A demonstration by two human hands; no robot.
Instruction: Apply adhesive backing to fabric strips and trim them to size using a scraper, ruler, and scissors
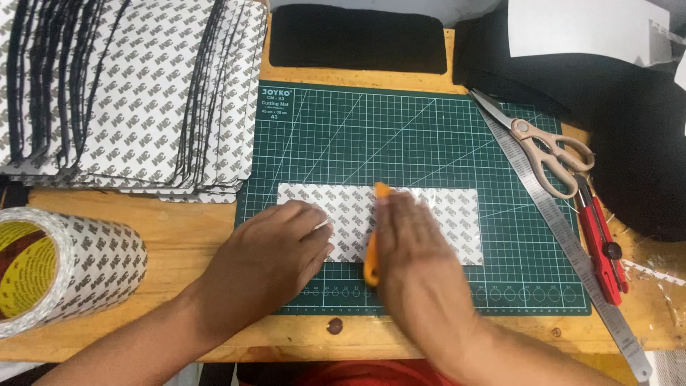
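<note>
Pressing flat with the left hand (pixel 275 254) on the patterned sheet (pixel 436 214) lying mid-way on the green cutting mat (pixel 400 129), grip spread open; right hand (pixel 414 250) clamped on the orange tool (pixel 371 266), seemingly smoothing. Needing steady strokes next, staying inside sheet edges; open mat above, steel ruler (pixel 557 229) and scissors (pixel 547 146) rightward.

I see bright, even overhead light on the green cutting mat (pixel 429 129), with soft shadows under my hands. My right hand (pixel 411 246) is motion-blurred; above the mat, edges bow slightly.
</note>
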